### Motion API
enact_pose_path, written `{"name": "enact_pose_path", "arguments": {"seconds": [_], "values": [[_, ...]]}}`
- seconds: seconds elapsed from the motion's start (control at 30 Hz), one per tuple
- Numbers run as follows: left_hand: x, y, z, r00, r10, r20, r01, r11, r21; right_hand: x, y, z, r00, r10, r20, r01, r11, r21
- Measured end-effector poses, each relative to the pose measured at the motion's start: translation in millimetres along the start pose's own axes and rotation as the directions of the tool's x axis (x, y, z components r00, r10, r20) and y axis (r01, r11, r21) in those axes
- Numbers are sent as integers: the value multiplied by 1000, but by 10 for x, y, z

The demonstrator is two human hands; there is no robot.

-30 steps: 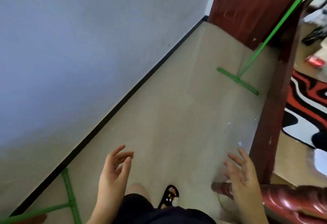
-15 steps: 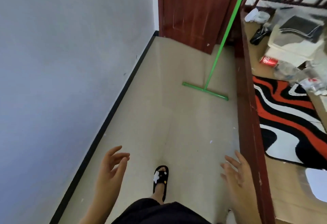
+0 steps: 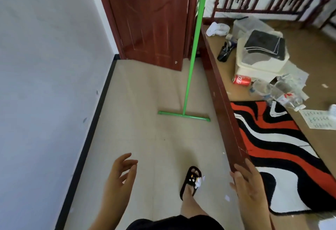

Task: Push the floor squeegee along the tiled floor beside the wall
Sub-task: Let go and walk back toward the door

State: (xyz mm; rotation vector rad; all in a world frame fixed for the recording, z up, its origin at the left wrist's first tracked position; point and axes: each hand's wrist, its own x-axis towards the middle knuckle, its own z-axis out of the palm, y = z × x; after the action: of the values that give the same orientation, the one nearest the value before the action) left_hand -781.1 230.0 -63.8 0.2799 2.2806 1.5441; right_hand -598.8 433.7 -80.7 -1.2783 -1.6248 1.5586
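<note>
**Squeegee standing alone ahead, both hands empty**

Green floor squeegee (image 3: 183, 116) rests blade-down on the beige tiled floor (image 3: 145, 139), ahead of the person, blade crosswise in the corridor. Its long green handle rises steeply and leans toward the dark red door frame edge, top end cut off by the picture's upper border. Blade sits between the grey wall (image 3: 45, 84) on the left and a red-brown wooden partition (image 3: 223, 102) on the right, nearer the partition. Nobody touches it.

Left hand (image 3: 120, 179) is raised over the floor, fingers spread and slightly curled, holding nothing. Right hand (image 3: 249, 188) is flat and spread, fingers apart, right at the near end of the partition; real contact hard to tell. One foot in a black sandal (image 3: 190, 180) is planted between the hands, well behind the blade.

Red-brown door (image 3: 151, 21) stands at the far end. Beyond the partition: red, black and white rug (image 3: 272, 139), red soda can (image 3: 241, 80), plastic bottles (image 3: 276, 91).
</note>
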Motion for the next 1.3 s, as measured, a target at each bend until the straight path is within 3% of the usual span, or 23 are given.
{"name": "enact_pose_path", "arguments": {"seconds": [0.33,0.57,0.83,1.03,1.13,1.3], "values": [[1733,833,1241,999,38,-36,-39,999,-25,2246,-681,138,998,-43,53,44,999,-15],[2925,1181,1683,997,59,-47,-60,998,-31,3492,-990,513,996,-61,71,65,996,-54],[4492,1829,1962,983,180,-33,-180,984,3,4714,-1642,1132,987,-141,71,147,985,-85],[5011,2156,2220,976,219,-12,-219,976,-3,5315,-1983,1385,979,-149,136,158,986,-59],[5165,2295,2431,969,221,115,-231,970,80,5600,-2262,1548,900,-226,372,270,960,-72],[5339,2661,2776,922,252,296,-303,943,141,5855,-2853,1917,635,-359,684,509,860,-21]]}}
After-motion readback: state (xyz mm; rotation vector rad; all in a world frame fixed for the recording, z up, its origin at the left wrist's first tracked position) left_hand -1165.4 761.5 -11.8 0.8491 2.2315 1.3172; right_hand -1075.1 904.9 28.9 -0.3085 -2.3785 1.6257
